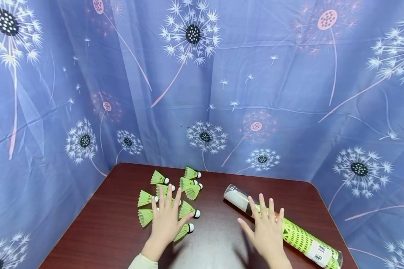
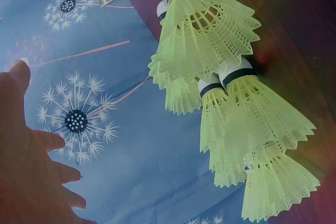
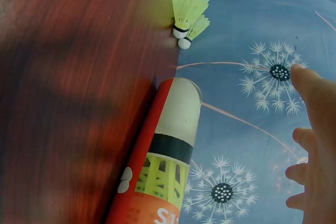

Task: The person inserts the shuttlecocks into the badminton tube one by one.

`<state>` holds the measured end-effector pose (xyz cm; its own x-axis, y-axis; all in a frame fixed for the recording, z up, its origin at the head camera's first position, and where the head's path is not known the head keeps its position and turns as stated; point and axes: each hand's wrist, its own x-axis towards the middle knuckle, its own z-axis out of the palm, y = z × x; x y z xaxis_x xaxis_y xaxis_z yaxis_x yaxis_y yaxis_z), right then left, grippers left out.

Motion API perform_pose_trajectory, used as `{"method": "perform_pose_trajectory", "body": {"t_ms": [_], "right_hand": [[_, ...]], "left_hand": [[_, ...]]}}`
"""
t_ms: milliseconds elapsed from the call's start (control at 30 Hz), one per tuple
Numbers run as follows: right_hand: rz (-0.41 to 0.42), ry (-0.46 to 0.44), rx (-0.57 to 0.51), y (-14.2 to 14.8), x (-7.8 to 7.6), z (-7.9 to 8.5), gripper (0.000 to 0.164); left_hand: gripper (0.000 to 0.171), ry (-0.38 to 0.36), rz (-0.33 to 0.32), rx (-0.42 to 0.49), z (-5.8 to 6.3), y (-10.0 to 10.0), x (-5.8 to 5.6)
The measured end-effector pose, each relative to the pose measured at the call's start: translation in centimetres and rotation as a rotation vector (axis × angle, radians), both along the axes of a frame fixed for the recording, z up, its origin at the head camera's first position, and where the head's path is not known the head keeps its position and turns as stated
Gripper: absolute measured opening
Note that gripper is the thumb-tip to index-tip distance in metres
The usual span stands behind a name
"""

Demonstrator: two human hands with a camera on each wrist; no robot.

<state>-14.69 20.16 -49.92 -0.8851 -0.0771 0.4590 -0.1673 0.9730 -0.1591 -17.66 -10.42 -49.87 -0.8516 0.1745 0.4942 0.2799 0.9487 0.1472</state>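
Observation:
My left hand hovers with fingers spread over a loose group of yellow-green shuttlecocks, holding nothing. One shuttlecock lies beside its thumb and another shuttlecock just below; part of the group is hidden under the fingers. In the left wrist view a shuttlecock with a white cork and black band shows close up. My right hand, fingers also spread, overlaps the middle of a long shuttlecock tube lying slantwise. The tube has a clear end, a yellow-green patterned body and a white label.
A dark red-brown table with rounded far corners carries everything. Blue curtain cloth printed with dandelions hangs behind it and along both sides. Farther back on the table lies a shuttlecock near the curtain.

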Motion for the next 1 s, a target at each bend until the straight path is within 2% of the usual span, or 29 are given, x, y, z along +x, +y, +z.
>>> {"method": "perform_pose_trajectory", "body": {"t_ms": [133, 333, 833, 1000], "right_hand": [[0.024, 0.024, 0.005, 0.3, -0.2, 0.2, 0.077], [0.051, 0.065, 0.036, 0.9, -0.5, 0.8, 0.078], [0.1, 0.085, 0.064, 2.0, -0.7, 1.4, 0.075], [0.119, 0.108, 0.062, 2.1, -0.8, 1.5, 0.075]], "left_hand": [[0.091, 0.015, -0.019, 0.013, 0.3, -0.1, -0.1], [0.09, 0.006, -0.013, -0.015, 0.8, -0.3, -0.2], [0.085, -0.015, -0.033, -0.03, 1.4, -1.2, -0.4], [0.082, 0.033, -0.051, -0.017, 1.5, -1.4, -0.4]]}}
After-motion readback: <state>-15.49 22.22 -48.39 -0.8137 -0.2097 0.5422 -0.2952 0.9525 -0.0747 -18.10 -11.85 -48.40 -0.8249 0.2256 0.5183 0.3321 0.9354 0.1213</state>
